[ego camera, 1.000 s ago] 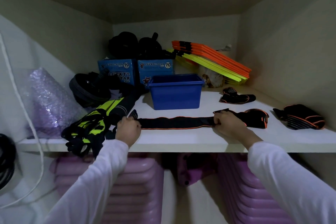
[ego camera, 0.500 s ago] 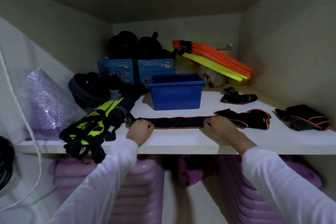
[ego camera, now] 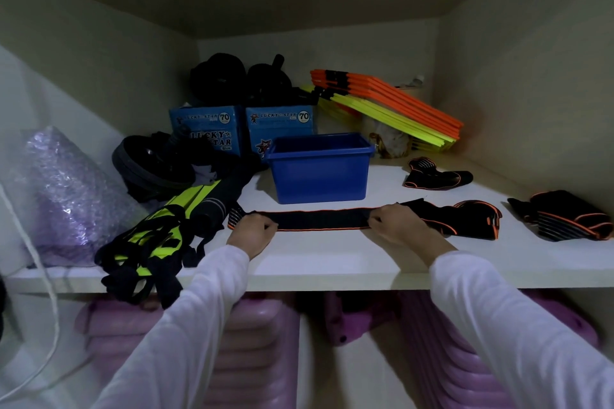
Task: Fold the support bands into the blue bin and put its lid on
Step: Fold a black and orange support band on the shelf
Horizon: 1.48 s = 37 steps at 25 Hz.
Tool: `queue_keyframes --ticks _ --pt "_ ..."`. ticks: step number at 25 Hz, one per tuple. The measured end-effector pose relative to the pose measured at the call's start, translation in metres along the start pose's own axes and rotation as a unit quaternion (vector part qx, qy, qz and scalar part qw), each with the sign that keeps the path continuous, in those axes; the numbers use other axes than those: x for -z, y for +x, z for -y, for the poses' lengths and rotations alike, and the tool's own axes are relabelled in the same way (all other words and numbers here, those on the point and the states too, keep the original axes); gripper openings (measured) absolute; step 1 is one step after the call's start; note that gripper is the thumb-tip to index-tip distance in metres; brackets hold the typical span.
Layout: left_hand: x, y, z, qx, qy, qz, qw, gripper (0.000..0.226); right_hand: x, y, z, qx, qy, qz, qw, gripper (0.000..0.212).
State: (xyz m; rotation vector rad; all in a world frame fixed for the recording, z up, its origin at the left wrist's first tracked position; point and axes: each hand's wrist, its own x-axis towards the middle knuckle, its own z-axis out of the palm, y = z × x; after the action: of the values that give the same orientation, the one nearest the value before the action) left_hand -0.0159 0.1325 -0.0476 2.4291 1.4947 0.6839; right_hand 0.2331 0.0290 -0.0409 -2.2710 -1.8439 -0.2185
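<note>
Head view, black orange-edged support band (ego camera: pixel 324 219), stretched flat

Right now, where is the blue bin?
In the head view, the blue bin sits mid-shelf, just behind the stretched black support band, in front of the Lucky Star boxes.

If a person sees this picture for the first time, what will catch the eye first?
Probably the open blue plastic bin at the shelf's centre. Just in front, the left hand and right hand pinch a long black orange-edged support band flat on the white shelf. Bright orange and yellow slats lean back right.
</note>
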Motion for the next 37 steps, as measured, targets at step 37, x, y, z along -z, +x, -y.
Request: queue_keyframes --ticks 37 --pt "-0.096 -0.013 -0.243 -0.116 -0.258 0.130 0.950 0.035 0.034 -0.090 -0.133 -0.220 0.203 -0.120 0.946 0.043"
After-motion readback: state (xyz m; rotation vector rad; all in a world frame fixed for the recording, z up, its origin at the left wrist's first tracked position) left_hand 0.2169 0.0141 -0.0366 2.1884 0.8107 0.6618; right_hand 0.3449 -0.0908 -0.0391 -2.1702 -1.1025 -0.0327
